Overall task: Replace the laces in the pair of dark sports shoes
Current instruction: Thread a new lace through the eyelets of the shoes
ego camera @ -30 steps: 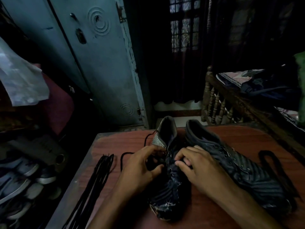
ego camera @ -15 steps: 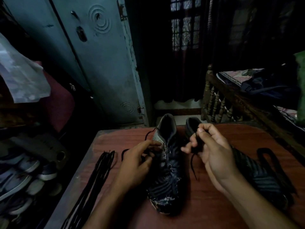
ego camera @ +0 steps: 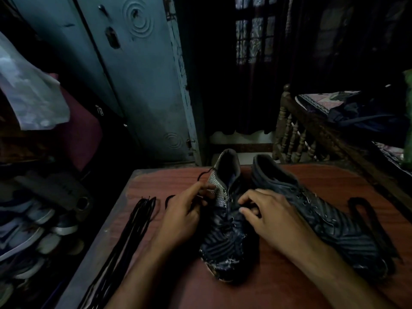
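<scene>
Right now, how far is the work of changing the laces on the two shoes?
Early to midway. Done: the right-hand shoe shows bare eyelets, and a loose lace lies beside it. In hand: the left shoe is partly laced; the left hand pinches a lace end, and the right hand works at its eyelets. Left: a bundle of laces waits on the table.

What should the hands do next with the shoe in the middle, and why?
Probably pull the lace through the next eyelet. The left hand pinches that lace beside the left shoe, and the right hand has its fingers curled on the shoe's lacing, so threading looks half done. The right shoe waits.
</scene>
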### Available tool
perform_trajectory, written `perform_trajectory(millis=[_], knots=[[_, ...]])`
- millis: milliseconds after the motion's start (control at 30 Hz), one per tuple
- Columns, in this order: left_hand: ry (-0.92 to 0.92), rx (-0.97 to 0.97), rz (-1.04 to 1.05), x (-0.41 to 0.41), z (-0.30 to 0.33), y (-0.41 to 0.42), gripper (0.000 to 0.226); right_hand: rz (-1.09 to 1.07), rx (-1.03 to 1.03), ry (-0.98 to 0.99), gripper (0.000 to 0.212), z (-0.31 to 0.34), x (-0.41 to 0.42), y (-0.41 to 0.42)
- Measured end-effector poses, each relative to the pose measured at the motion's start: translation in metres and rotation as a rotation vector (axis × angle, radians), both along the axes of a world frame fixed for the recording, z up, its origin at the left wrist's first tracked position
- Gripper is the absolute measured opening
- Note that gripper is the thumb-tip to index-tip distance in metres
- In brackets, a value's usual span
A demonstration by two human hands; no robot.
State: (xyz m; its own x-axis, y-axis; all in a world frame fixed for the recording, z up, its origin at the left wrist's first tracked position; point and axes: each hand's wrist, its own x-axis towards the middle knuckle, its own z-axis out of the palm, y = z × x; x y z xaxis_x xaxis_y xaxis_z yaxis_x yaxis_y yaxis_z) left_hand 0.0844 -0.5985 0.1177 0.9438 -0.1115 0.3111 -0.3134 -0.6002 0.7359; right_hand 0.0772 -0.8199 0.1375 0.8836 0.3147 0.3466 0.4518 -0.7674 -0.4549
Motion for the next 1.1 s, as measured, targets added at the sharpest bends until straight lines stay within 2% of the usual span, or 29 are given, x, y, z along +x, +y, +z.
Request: perform_trajectory(millis=[100, 200, 267, 367, 433, 533, 667, 800, 1000, 1100], knots=[[0.011, -0.009, -0.007, 0.001, -0.003, 0.002, 0.066, 0.033, 0.086, -0.105, 0.003, 0.001, 0.003, -0.003], [0.008, -0.010, -0.013, 0.003, -0.004, 0.002, 0.066, -0.014, 0.396, -0.098, 0.007, 0.000, 0.007, -0.006], [0.011, -0.010, -0.015, 0.003, -0.004, 0.000, 0.064, -0.042, 0.657, 0.041, 0.010, 0.002, 0.008, -0.004], [-0.006, 0.031, -0.040, 0.002, -0.004, 0.000, 0.061, 0.025, 1.082, 0.252, 0.013, 0.007, 0.006, 0.001], [-0.021, 0.092, -0.086, 0.002, -0.004, 0.001, 0.058, 0.048, 1.232, 0.316, 0.014, 0.012, 0.003, 0.003], [0.005, 0.166, -0.130, 0.002, -0.004, 0.002, 0.057, 0.031, 1.332, 0.309, 0.014, 0.015, 0.002, 0.002], [0.032, 0.246, -0.195, 0.003, -0.007, 0.000, 0.059, -0.003, 1.360, 0.280, 0.013, 0.015, 0.003, 0.003], [0.005, 0.326, -0.270, 0.002, -0.007, -0.007, 0.044, -0.005, 1.320, 0.310, 0.014, 0.010, 0.002, 0.009], [0.041, 0.266, -0.248, 0.001, -0.012, -0.016, 0.033, -0.080, 1.549, 0.169, 0.017, 0.016, 0.001, 0.006], [0.052, 0.208, -0.233, -0.001, -0.011, -0.018, 0.027, -0.095, 1.578, 0.096, 0.018, 0.020, 0.002, 0.000]])
